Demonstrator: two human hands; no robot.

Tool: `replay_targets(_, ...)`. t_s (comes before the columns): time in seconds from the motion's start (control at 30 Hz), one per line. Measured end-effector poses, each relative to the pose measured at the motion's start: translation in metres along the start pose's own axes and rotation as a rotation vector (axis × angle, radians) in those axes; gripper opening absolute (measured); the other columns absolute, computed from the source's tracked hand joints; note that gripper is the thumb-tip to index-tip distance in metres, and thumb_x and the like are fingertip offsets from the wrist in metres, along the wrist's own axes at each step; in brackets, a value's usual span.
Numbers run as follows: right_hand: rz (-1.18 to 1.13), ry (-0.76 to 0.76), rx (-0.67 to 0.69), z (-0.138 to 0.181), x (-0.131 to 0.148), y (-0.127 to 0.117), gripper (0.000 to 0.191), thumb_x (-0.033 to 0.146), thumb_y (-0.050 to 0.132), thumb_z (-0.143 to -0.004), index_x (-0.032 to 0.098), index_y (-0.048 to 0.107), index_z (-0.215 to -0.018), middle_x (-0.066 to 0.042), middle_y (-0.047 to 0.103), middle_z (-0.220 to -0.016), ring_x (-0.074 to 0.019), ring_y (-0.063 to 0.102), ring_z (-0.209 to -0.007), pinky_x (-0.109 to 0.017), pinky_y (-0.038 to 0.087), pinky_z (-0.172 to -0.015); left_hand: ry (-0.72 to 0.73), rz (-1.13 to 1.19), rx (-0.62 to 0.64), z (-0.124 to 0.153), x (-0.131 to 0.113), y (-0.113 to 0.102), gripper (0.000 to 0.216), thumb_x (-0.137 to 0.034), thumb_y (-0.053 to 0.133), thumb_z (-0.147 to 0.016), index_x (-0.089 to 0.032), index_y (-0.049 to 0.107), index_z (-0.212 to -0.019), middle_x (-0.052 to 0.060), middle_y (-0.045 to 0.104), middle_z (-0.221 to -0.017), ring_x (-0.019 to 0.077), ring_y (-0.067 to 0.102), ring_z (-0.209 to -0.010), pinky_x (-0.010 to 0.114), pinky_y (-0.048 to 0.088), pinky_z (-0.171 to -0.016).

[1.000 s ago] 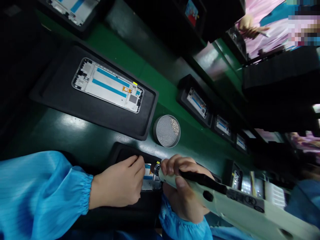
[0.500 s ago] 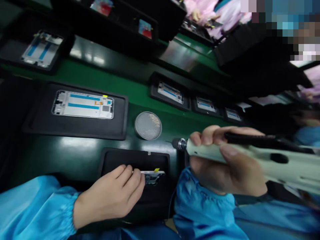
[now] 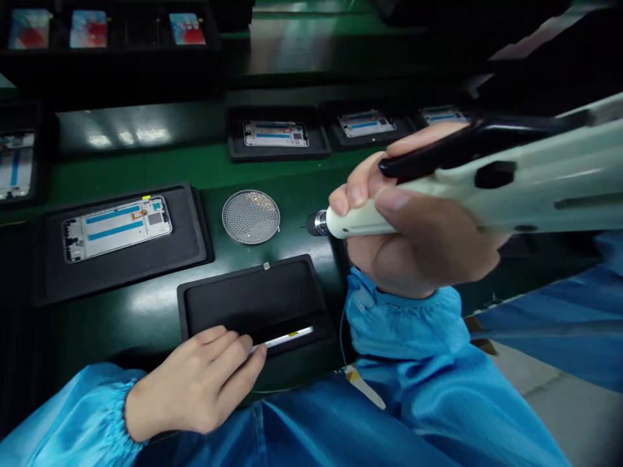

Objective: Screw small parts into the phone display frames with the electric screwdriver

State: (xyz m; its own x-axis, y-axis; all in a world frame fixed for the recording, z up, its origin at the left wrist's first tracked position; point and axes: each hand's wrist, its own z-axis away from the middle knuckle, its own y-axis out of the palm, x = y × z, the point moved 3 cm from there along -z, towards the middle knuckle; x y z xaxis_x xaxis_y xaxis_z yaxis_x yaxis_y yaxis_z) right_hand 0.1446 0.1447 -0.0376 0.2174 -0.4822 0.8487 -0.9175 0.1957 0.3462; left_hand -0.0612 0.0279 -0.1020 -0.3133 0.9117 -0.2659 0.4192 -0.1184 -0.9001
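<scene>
My left hand (image 3: 199, 379) is closed on a thin phone frame (image 3: 302, 333), tipped up on edge over the black foam tray (image 3: 248, 295) in front of me. A small yellow tab shows on that edge; its faces are mostly hidden. In my right hand (image 3: 418, 227) is a pale green electric screwdriver (image 3: 540, 188) with a black lever, its tip pointing left, clear of everything. Left of the tip lies a round perforated screw dish (image 3: 250, 217), with tiny screws gathered at its upper right.
At the left a black tray (image 3: 189, 220) bears another phone frame (image 3: 117, 227) with blue strips. More trays (image 3: 233, 152) with phone frames line the green bench (image 3: 195, 162) behind. Red-and-blue phone screens (image 3: 89, 29) stand at the upper left.
The view has swung to the right and levelled. The phone frame in my left hand has tipped further onto its edge. My right hand still holds the screwdriver in the air.
</scene>
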Motion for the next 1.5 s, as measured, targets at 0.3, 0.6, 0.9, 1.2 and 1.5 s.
replay_targets(0.3,-0.022,-0.002,0.043,0.0,-0.003,-0.003,0.017,0.017,0.066,-0.055,0.02,0.065,-0.072,0.003,0.047,-0.056,-0.0137,0.049,-0.05,-0.032,0.037,-0.045,0.019,0.021,0.062,-0.001,-0.002,0.001,0.03,-0.002,0.05,-0.088,0.001,0.059,-0.117,0.013,0.062,-0.088,0.0238,0.057,-0.079,0.037,0.054,-0.066)
replay_targets(0.6,-0.001,0.041,0.01,0.0,-0.002,0.0,0.013,0.017,0.062,-0.052,0.023,0.06,-0.063,0.002,0.047,-0.055,-0.0169,0.05,-0.053,-0.035,0.037,-0.048,0.021,-0.082,0.198,-0.009,-0.003,0.003,0.04,-0.005,0.049,-0.089,-0.006,0.054,-0.129,0.008,0.057,-0.08,0.0197,0.052,-0.066,0.037,0.05,-0.062)
replay_targets(0.9,-0.027,0.019,-0.049,-0.002,-0.004,-0.004,0.015,0.019,0.066,-0.05,0.022,0.062,-0.064,0.003,0.047,-0.056,-0.0173,0.051,-0.055,-0.036,0.04,-0.049,0.033,-0.095,0.211,-0.009,-0.004,0.003,0.039,-0.006,0.048,-0.089,-0.007,0.055,-0.127,0.008,0.057,-0.082,0.0199,0.052,-0.068,0.037,0.046,-0.064)
replay_targets(1.2,0.028,0.07,-0.021,-0.001,-0.005,-0.006,0.017,0.021,0.068,-0.05,0.026,0.055,-0.06,0.001,0.048,-0.062,-0.0263,0.063,-0.08,-0.05,0.056,-0.073,0.019,-0.084,0.302,-0.017,-0.007,0.001,0.046,-0.008,0.048,-0.09,-0.009,0.049,-0.136,0.005,0.054,-0.082,0.0202,0.051,-0.067,0.038,0.044,-0.065)
replay_targets(1.5,-0.044,0.075,-0.078,-0.003,-0.007,-0.005,0.019,0.016,0.066,-0.045,0.022,0.064,-0.063,0.001,0.05,-0.059,-0.0239,0.06,-0.073,-0.044,0.052,-0.062,-0.009,-0.092,0.35,-0.016,-0.008,0.001,0.048,-0.008,0.042,-0.091,-0.01,0.045,-0.139,0.004,0.054,-0.08,0.0199,0.051,-0.065,0.038,0.045,-0.065)
